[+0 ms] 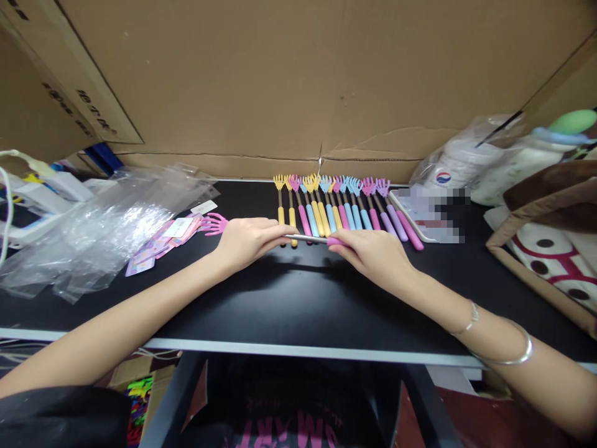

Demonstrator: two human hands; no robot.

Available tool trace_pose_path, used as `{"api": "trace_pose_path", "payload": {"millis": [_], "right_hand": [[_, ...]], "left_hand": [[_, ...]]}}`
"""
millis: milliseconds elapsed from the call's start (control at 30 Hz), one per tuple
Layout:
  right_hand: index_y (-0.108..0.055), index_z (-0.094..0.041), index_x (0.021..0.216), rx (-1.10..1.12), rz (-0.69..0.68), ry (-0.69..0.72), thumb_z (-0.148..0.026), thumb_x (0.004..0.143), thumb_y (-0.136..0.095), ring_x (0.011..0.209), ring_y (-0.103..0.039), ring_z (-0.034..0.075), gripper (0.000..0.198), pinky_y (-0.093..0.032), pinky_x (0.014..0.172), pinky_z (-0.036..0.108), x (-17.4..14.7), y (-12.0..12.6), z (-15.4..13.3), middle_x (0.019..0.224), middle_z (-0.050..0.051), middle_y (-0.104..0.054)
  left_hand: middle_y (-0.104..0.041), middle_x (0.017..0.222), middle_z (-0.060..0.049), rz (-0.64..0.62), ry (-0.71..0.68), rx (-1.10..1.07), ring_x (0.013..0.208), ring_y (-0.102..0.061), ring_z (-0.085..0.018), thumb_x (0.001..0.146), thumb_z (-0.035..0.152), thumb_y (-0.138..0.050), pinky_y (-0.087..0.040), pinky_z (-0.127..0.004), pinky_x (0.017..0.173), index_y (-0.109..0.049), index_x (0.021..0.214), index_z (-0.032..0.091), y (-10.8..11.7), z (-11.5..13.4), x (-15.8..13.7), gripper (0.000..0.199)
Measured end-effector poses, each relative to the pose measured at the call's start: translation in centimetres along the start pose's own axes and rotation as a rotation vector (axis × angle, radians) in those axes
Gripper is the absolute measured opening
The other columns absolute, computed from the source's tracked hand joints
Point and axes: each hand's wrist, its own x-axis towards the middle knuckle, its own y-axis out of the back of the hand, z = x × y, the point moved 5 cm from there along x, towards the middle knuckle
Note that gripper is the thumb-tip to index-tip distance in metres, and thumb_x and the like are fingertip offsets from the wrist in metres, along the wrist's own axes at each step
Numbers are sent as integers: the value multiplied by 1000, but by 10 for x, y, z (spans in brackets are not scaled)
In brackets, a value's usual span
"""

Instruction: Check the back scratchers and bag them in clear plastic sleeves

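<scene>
A back scratcher (pixel 308 238) is held level above the black table, its metal rod showing between my hands. My left hand (pixel 252 241) is closed around the rod near the head, and a pink claw (pixel 215 224) sticks out beyond it to the left. At the other end, my right hand (pixel 373 252) grips the pink handle, mostly hidden by the fingers. Behind both hands lies a row of back scratchers (pixel 321 211) in yellow, pink, blue and purple, claws toward the cardboard. Printed cards (pixel 165 239) are spread left of my left hand.
Clear plastic bags (pixel 102 230) cover the table's left side. To the right are a phone-like slab (pixel 413 218), a bagged cup (pixel 461 165), a bottle (pixel 527 165) and a brown-handled bag (pixel 550 236). A cardboard wall (pixel 298 81) rises behind; the table edge (pixel 298 351) runs in front.
</scene>
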Motion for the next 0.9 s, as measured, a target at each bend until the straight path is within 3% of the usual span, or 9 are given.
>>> {"api": "trace_pose_path", "payload": {"millis": [233,433,600,767,900], "right_hand": [[-70,-22,93,-40,84,42,-40,99,-42,72,-66,13,34,-34,54,25,-2,8,-3,87,3,-75],[-72,-21,93,-122,144,100,-38,99,-43,70,-61,12,35,-30,53,26,0,17,-6,76,3,-73],[-73,-23,95,-216,207,150,-35,99,-44,64,-52,12,31,-27,53,28,-1,20,-8,67,0,-69],[-73,-25,104,-273,251,181,-32,98,-47,60,-48,11,28,-27,53,30,-4,20,-9,62,-1,-66],[-72,-26,107,-221,206,166,-34,99,-45,61,-49,12,30,-26,53,31,-2,20,-6,63,0,-66]], "left_hand": [[-76,87,0,-102,129,-113,72,-69,-13,98,54,-36,-34,-22,54,-73,102,27,-7,-4,-1,45],[-73,75,1,-297,287,-308,57,-61,-11,98,49,-40,-30,-20,51,-73,102,25,-16,-6,-1,40],[-72,82,1,-374,330,-509,64,-59,-11,97,42,-42,-32,-19,56,-73,101,24,-17,-7,1,35],[-55,58,3,-451,348,-695,52,-44,-9,96,43,-41,-29,-19,53,-74,94,18,-16,-5,2,42],[-43,53,4,-481,347,-805,50,-37,-9,97,45,-39,-29,-19,52,-74,93,15,-15,-2,3,46]]}}
